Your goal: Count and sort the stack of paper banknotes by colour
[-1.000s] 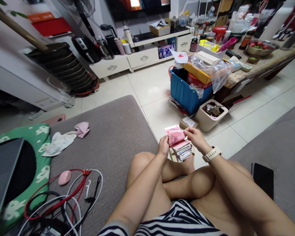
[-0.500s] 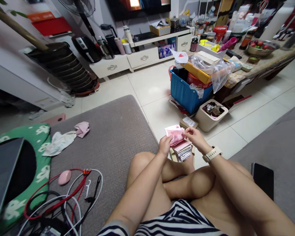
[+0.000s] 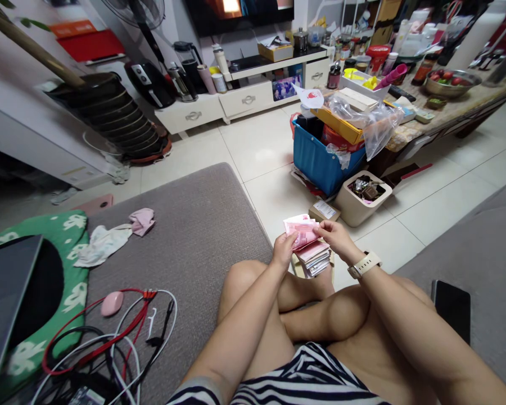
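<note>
- A person sits cross-legged on a grey sofa (image 3: 194, 230), bent to a handful of pink notes (image 3: 304, 235) raised in front of the shins.
- The left hand (image 3: 283, 250) grips the notes at their near left edge, thumb laid over the face; the right hand (image 3: 331, 233), a pale watch (image 3: 364, 264) at its wrist, pinches their right edge between thumb and fingertips.
- The notes are slightly spread, their far edges out of line, and sit just above a thick stack (image 3: 314, 261) with pink on top and paler layers beneath. Whether the stack rests on something or is partly held cannot be told.
- The step in hand appears to be leafing through the notes, the left hand serving as clamp and the right working the edge.
- The next move would seem to call for a steady left grip and a light right pinch, parting one note from its neighbour without dragging others along or brushing the stack below.
- Beyond the hands, a small carton (image 3: 324, 210) and a cream bin (image 3: 358, 209) stand on the tiles; a phone (image 3: 452, 312) lies beside the person's right leg.
</note>
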Demonstrator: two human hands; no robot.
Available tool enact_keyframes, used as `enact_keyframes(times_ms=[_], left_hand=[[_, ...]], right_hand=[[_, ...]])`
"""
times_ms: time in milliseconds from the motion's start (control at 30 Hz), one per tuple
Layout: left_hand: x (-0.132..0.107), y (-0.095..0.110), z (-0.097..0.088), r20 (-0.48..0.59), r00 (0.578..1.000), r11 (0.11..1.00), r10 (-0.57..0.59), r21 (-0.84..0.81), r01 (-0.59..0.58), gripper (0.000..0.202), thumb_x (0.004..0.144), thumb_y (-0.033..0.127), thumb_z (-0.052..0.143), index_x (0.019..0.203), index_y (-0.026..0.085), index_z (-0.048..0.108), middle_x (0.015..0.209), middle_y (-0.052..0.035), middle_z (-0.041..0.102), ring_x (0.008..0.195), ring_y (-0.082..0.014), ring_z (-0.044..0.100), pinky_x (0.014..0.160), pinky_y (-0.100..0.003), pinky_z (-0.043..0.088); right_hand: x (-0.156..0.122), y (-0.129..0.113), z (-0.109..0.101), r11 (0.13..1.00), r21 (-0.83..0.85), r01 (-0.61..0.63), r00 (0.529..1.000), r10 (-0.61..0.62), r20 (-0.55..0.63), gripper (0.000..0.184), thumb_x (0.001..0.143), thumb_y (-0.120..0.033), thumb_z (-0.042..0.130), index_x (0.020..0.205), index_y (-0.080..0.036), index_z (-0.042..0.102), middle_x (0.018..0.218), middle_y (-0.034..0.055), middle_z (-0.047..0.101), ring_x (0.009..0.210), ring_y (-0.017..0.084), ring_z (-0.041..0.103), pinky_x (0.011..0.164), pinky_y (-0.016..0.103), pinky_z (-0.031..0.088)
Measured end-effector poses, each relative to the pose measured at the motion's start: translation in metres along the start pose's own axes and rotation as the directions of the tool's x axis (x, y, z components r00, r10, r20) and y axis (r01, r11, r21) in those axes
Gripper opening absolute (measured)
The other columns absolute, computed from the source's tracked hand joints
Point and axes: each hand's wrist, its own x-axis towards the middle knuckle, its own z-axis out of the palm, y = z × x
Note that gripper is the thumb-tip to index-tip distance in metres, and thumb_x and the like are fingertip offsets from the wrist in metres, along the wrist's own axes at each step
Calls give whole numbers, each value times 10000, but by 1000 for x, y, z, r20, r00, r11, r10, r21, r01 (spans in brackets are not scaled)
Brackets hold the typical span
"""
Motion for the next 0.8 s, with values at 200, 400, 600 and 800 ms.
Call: enact_keyframes(times_ms=[200, 400, 600, 800], left_hand=[[0, -1, 0, -52, 998, 999, 31, 31, -30, 343, 667, 467, 747, 740, 133, 729, 740, -58, 731, 701, -191, 644, 733, -310, 480], [7, -12, -7, -128, 990, 997, 53, 60, -45, 291, 708, 445, 681, 660, 158, 690, 661, -13, 688, 648, -162, 588, 693, -287, 456], [13, -19, -12, -144, 988, 998, 57, 49, -50, 287, 726, 437, 661, 678, 156, 696, 675, -15, 688, 673, -172, 601, 704, -290, 457], [15, -21, -13, -148, 988, 998, 52, 35, -47, 285, 730, 431, 654, 693, 154, 712, 681, -23, 700, 673, -178, 617, 704, -292, 467]], right_hand=[[4, 5, -1, 1000, 4, 17, 1000, -17, -18, 343, 668, -503, 731, 684, -202, 567, 643, -10, 586, 609, 155, 505, 610, 283, 379], [4, 4, -1, 1000, 12, 12, 999, -12, -43, 331, 656, -475, 752, 705, -203, 568, 654, -1, 606, 613, 157, 513, 588, 279, 376], [3, 2, 0, 1000, 20, 3, 1000, -2, -28, 339, 653, -487, 748, 697, -208, 560, 640, -3, 599, 599, 152, 506, 558, 272, 370], [3, 3, 0, 999, 39, 12, 1000, -11, -21, 333, 651, -475, 754, 687, -210, 556, 634, -8, 586, 590, 145, 487, 550, 269, 359]])
